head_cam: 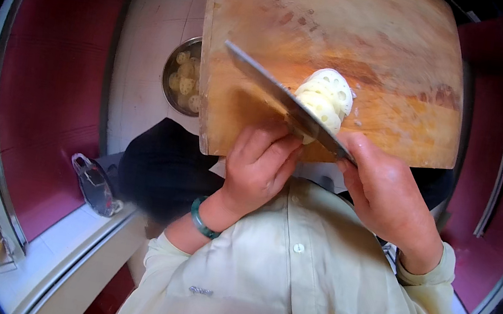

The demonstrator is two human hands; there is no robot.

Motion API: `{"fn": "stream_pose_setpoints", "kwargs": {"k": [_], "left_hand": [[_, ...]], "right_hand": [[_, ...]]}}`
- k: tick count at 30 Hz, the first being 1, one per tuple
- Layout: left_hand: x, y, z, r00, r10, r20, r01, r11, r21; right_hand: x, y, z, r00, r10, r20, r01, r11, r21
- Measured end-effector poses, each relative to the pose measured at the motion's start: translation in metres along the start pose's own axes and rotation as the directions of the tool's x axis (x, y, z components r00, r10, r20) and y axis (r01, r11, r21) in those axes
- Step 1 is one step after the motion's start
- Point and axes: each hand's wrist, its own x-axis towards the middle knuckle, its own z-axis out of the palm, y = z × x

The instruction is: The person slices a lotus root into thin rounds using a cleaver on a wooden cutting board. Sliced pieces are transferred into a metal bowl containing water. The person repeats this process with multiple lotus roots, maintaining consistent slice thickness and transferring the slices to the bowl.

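My right hand (386, 190) grips a wide-bladed kitchen knife (263, 74); its blade slants up and left over the wooden cutting board (298, 28). Beyond the blade lies a leaning row of pale lotus root slices (331, 84), their round holes showing. Close to the board's near edge, on the other side of the blade, my left hand (258, 158) has its fingers bunched against the near end of the lotus root (308, 140). The blade partly hides those fingertips and the root there. A green bangle (199, 217) circles my left wrist.
A round metal basin (165, 72) with several lotus root slices in liquid stands left of the board, partly covered by its edge. Pale tiles (146, 46) lie below. Dark red panels (63, 58) rise on both sides. A dark bag-like object (98, 186) sits at lower left.
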Motion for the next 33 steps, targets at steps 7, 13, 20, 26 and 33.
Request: {"fn": "stream_pose_setpoints", "kwargs": {"k": [7,13,20,26,33], "left_hand": [[-0.004,-0.002,0.003,0.998,-0.035,-0.056,0.032,0.998,-0.050],[-0.004,-0.001,0.002,0.999,-0.047,-0.013,0.047,0.998,-0.042],[-0.007,-0.003,0.000,0.997,-0.066,0.040,0.068,0.997,-0.046],[-0.014,-0.005,0.002,0.994,-0.080,0.069,0.084,0.995,-0.048],[-0.009,-0.003,-0.002,0.996,-0.062,0.061,0.065,0.997,-0.043]], "right_hand": [[-0.017,-0.013,-0.011,0.998,-0.057,0.035,0.062,0.983,-0.175],[-0.029,-0.021,-0.015,0.997,-0.073,0.035,0.078,0.974,-0.212],[-0.029,-0.023,-0.010,0.996,-0.087,0.012,0.087,0.955,-0.285],[-0.025,-0.024,-0.018,0.988,-0.033,0.148,0.084,0.932,-0.354],[-0.019,-0.022,-0.015,0.984,-0.037,0.176,0.091,0.947,-0.309]]}}
